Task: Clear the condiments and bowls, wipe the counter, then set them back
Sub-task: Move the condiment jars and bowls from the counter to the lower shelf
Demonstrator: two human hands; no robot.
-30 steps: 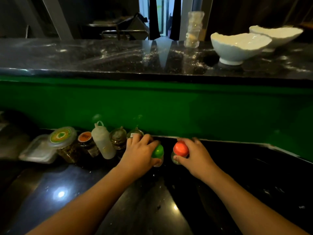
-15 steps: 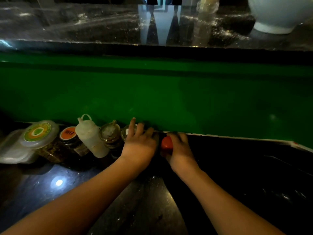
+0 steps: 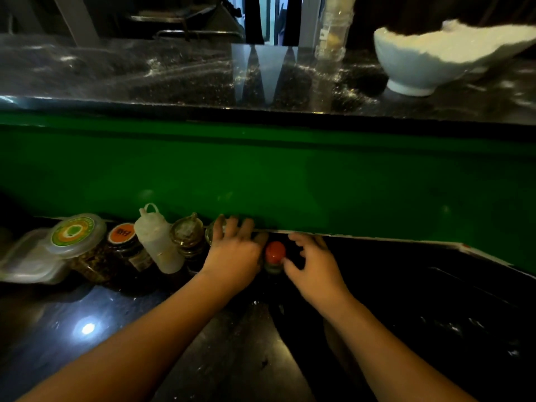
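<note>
Two lids carry unreadable labels: the green-orange lid and the orange lid. The right hand touches one red-capped jar with loose fingers; whether the left hand grips anything cannot be told.

dim room. green panel runs full width as the back wall above the lower tabletop, which is black and glossy; one round light reflection near its left front. upper ledge tops the panel: dark speckled stone, shiny, mirrors the bright doorway behind it. slanted grey beam far left; metal rack left of doorway, detail unclear.
</note>
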